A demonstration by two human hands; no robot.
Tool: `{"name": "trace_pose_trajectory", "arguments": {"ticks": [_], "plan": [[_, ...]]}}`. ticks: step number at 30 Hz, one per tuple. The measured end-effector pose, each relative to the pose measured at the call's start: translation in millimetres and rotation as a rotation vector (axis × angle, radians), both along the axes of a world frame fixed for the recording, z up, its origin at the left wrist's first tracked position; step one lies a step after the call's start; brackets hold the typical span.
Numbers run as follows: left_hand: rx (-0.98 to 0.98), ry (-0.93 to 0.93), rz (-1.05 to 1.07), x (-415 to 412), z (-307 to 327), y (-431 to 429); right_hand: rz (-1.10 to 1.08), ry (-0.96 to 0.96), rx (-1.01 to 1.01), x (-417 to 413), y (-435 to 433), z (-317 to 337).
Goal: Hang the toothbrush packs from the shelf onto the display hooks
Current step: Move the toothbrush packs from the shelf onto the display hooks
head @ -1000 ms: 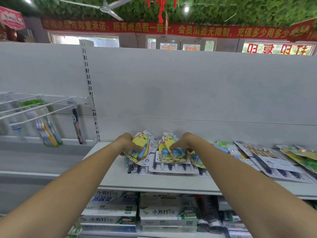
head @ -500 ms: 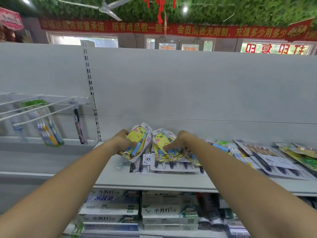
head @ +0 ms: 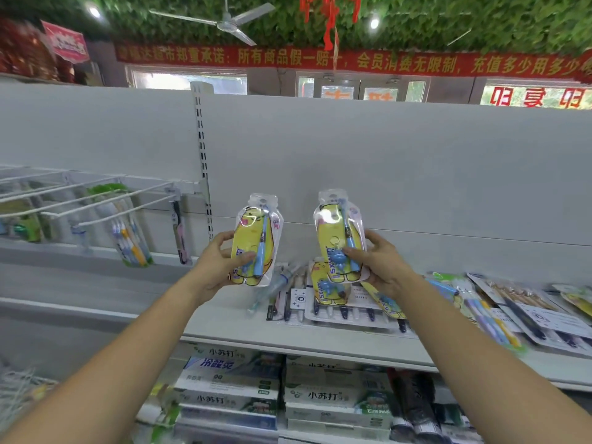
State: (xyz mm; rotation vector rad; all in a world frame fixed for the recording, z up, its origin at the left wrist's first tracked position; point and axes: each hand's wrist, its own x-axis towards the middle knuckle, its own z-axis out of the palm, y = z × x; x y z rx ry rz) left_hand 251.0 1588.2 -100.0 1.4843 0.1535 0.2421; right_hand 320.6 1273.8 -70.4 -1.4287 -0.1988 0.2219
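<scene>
Toothbrush pack [head: 253,241] gripped by left hand [head: 217,267] fingers [head: 246,258]; second pack [head: 339,235] gripped by right hand [head: 381,267]. Top holes [head: 263,200] to be kept upright, lined up with hooks [head: 128,210], one at time.

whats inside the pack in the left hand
A blue toothbrush on a yellow bear card; the left hand's thumb hides part of the toothbrush pack's lower middle.

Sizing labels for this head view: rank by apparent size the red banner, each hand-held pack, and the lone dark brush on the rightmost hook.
1. Banner
2. Left pack and right pack: alike, tied
3. Dark brush
</scene>
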Motion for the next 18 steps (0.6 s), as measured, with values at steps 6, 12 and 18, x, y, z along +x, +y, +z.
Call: {"name": "trace_pose_trajectory", "arguments": {"ticks": [6, 12, 18], "plan": [[-0.069, -0.156, 0.085, -44.3, 7.7, 35.1, 0.123, -0.097, 0.201, -35.2, 41.1, 8.6], [-0.059, -0.155, 0.227, -110.8, -28.9, 54.0, 0.179, -0.081, 0.145, -66.6, 81.5, -32.2], [-0.117, -0.133, 0.403, -191.5, -74.9, 57.3, 0.334, -0.045, 0.103, -98.5, 122.3, -73.8]]}}
